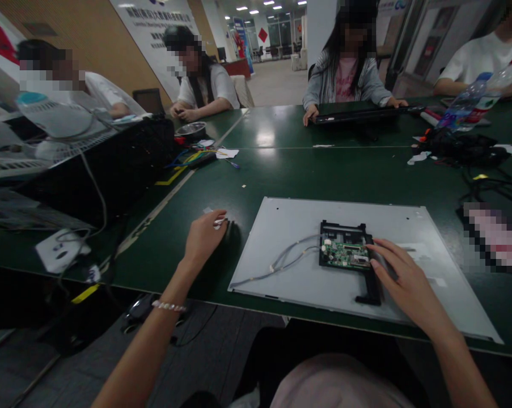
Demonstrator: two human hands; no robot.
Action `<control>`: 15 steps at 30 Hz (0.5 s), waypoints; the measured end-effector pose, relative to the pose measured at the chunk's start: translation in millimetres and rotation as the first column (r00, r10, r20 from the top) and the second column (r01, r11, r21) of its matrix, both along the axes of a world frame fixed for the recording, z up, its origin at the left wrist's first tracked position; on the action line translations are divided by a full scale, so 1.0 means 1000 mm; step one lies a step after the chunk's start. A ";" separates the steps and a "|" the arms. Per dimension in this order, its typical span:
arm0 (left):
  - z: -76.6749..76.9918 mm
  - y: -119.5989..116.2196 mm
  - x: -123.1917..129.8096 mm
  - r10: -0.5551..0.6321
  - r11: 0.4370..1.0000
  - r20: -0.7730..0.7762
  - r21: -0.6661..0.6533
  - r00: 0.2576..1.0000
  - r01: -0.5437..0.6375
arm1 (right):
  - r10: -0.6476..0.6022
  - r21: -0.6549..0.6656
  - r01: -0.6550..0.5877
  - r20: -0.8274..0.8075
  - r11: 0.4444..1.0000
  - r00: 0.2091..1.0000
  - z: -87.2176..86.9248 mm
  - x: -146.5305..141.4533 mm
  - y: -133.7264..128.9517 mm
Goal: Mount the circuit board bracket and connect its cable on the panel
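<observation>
A flat light-grey panel (290, 226) lies on the green table. On it sits a black bracket (369, 289) carrying a green circuit board (345, 253), with thin grey cables (290, 255) running off to the panel's left corner. My right hand (402, 277) rests at the right side of the board, its thumb and fingers apart around the bracket's edge; whether it grips anything is unclear. Left of the panel, my left hand (206, 234) is over the table with fingers curled round something small and whitish that I cannot make out.
Across the green table (281, 170), several people sit; one holds a dark flat screen (366, 116). Black equipment (123, 164) and wires stand at the left, with a metal bowl (191, 130) behind. Bottles (468, 102), black cables and a blurred pink item (496, 235) lie right.
</observation>
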State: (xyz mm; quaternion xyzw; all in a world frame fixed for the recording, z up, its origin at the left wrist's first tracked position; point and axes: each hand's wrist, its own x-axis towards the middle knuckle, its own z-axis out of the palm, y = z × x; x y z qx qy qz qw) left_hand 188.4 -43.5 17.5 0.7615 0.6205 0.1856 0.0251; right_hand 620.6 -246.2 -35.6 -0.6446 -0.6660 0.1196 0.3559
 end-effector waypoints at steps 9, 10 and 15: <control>0.000 0.001 -0.009 -0.003 0.998 -0.322 0.054 0.947 0.021 | 0.005 -0.015 -0.004 0.014 1.000 1.000 -0.002 0.002 0.003; -0.001 0.001 -0.009 0.007 0.999 -0.349 0.037 0.937 0.007 | 0.003 -0.014 -0.003 0.014 1.000 1.000 -0.002 0.002 0.003; -0.003 -0.008 0.009 0.003 1.000 -0.355 0.002 0.935 -0.002 | 0.002 -0.012 -0.002 0.006 1.000 1.000 -0.005 0.006 0.005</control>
